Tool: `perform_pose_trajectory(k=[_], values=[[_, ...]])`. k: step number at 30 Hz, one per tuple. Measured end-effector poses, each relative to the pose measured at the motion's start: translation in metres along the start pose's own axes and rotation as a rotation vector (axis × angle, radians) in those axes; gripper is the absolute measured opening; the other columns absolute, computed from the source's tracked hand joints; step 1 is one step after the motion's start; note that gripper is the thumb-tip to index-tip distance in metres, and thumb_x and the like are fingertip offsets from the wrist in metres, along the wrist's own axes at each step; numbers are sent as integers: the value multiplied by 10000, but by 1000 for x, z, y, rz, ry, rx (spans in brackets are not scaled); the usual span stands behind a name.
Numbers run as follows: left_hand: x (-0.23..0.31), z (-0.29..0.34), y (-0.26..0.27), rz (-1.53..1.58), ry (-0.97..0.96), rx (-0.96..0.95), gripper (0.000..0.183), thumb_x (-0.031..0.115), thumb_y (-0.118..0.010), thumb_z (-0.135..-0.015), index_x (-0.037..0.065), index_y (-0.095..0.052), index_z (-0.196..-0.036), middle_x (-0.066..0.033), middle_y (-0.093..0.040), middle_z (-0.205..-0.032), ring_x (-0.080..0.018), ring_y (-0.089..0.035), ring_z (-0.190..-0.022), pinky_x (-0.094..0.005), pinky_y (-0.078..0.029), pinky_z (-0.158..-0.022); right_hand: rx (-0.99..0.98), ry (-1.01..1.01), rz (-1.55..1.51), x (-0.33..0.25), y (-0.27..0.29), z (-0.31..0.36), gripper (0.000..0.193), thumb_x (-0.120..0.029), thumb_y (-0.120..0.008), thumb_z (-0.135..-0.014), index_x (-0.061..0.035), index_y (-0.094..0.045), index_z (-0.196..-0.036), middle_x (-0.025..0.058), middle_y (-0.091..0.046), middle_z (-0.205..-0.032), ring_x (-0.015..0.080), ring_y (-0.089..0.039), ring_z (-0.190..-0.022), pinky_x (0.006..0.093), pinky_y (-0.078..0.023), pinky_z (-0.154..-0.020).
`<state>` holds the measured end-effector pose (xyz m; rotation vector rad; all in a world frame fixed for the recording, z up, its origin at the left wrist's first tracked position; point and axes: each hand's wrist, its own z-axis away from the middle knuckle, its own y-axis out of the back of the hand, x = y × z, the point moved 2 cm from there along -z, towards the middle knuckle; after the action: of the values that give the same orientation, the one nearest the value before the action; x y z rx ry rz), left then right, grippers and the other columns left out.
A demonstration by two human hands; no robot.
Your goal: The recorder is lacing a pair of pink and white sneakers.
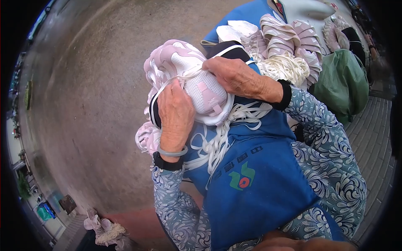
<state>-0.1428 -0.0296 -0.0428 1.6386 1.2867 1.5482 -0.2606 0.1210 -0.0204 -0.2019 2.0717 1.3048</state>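
Both of your hands are closed on the same pink and white shoe upper (197, 79), which you hold up in front of your chest over the blue apron (251, 188). Your left hand (176, 113) wraps the near side of it from below, palm against the white mesh, fingers curled round the edge. Your right hand (236, 77) comes in from the far side and pinches at the top of the mesh, where a white lace (178, 79) crosses the upper; whether the fingertips have the lace itself or only the fabric beneath it, you cannot tell from this view.

As for how far along you are, judge it from the piles. A loose tangle of white laces (217, 138) hangs down over the apron just under the shoe, so plenty of lace seems not yet threaded. Behind your right hand, a stack of pale uppers (289, 37) with a bunch of laces among them sits on a blue surface; you cannot tell which of these are finished. More pink pieces (147, 138) show just below your left wrist, and another small heap (100, 230) lies on the ground at the lower left. A green bag (341, 81) stands to the right, near the stack. This upper looks partly laced at most, and there seem to be many more to do.
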Motion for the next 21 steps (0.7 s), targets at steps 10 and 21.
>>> perform_pose_trajectory(k=[10,21], values=[[5,8,1,-12,16,34,380,194,-462,-928,-57,-474,-1214,-235,-580,-1072,-358,-553,-961,-436,-407,-881,-192,249,826,-39,-8,-25,116,-130,-603,-670,-19,-605,-639,76,-517,-809,180,-475,-756,310,-389,-668],[-3,18,-4,40,-92,101,567,166,-625,-777,-91,-416,-1237,-215,-535,-1087,-334,-520,-1025,-438,-366,-917,-164,326,-105,-89,-11,-26,195,-23,-571,-710,7,-527,-898,151,-545,-871,328,-574,-842,380,-477,-733]])
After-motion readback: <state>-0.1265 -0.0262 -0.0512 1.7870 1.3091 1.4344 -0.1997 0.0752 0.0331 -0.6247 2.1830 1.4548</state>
